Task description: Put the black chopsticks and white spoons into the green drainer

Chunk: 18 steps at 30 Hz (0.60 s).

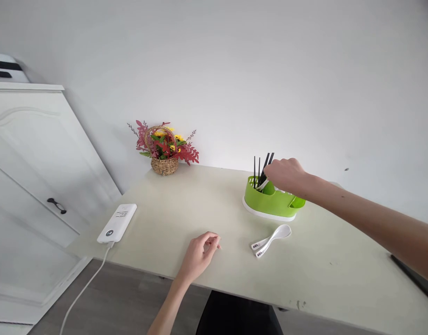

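A white utensil (262, 186), slender and smooth, slants into the left part of the caddy (270, 203); the right hand (285, 174) grasps it from above, fingers closed and hiding its upper part. The caddy is glossy green plastic, oval, with slotted sides and a white base, standing toward the back of the table. Thin black chopsticks (255, 172) rise from it beside that hand. In front lie two shiny white spoons (274, 237), crossed, their handle ends marked dark. The left hand (199, 253) is at the pale, smooth tabletop (158, 218), its fingers released and loosely curled. Farther left are a woven basket (164, 166) of red and yellow flowers (165, 142) and a white power bank (117, 223) with a cable (84, 288).
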Each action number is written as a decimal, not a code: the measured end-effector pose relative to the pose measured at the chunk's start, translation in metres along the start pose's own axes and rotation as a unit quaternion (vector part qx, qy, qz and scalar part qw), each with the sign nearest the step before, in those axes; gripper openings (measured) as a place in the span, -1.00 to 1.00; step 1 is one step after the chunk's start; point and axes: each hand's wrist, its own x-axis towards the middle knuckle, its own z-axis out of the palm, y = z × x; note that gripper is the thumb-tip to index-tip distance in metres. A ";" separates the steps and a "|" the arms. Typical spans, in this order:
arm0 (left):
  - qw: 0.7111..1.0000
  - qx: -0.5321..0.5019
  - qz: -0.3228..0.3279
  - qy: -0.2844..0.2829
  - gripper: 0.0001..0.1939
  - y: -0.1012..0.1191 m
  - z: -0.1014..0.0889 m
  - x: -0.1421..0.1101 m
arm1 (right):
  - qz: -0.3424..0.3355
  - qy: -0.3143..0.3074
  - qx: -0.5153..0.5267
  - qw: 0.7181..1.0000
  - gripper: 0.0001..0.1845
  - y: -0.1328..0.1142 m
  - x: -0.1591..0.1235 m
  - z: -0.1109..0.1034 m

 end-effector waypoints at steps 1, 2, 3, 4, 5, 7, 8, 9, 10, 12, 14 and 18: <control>1.000 -0.002 0.001 -0.001 -0.63 0.000 0.000 0.000 | -0.006 -0.004 -0.001 1.000 -0.83 -0.005 0.005 -0.001; 1.000 -0.001 0.000 -0.002 -0.63 -0.001 0.000 -0.001 | -0.013 -0.009 -0.001 1.000 -0.83 -0.009 0.010 -0.001; 1.000 0.000 -0.002 -0.003 -0.62 -0.002 0.000 -0.001 | -0.020 -0.013 -0.001 1.000 -0.83 -0.013 0.015 0.000; 1.000 0.002 -0.004 -0.005 -0.62 -0.002 0.000 -0.001 | -0.027 -0.019 -0.001 0.999 -0.83 -0.017 0.019 0.001; 1.000 0.002 -0.004 -0.005 -0.63 -0.003 0.000 -0.001 | -0.035 -0.026 0.000 0.999 -0.82 -0.020 0.024 0.002; 1.000 0.000 -0.003 -0.005 -0.63 -0.004 0.000 -0.001 | -0.048 -0.042 0.004 0.998 -0.81 -0.026 0.031 0.005; 1.000 -0.002 -0.001 -0.004 -0.63 -0.004 0.001 -0.001 | -0.052 -0.051 0.008 0.997 -0.82 -0.029 0.034 0.006; 1.000 -0.004 -0.001 -0.002 -0.63 -0.004 0.001 -0.001 | -0.055 -0.061 0.011 0.997 -0.82 -0.031 0.037 0.006; 1.000 -0.004 -0.002 -0.002 -0.63 -0.005 0.001 -0.001 | -0.057 -0.070 0.015 0.996 -0.82 -0.034 0.039 0.006; 1.000 -0.003 -0.005 -0.006 -0.61 -0.005 0.001 -0.002 | -0.058 -0.087 0.024 0.994 -0.82 -0.037 0.041 0.004; 1.000 -0.004 -0.007 -0.007 -0.61 -0.005 0.001 -0.002 | -0.058 -0.100 0.035 0.993 -0.84 -0.040 0.043 0.003; 1.000 -0.002 -0.011 -0.007 -0.60 -0.006 0.001 -0.002 | -0.052 -0.114 0.055 0.991 -0.82 -0.042 0.046 0.001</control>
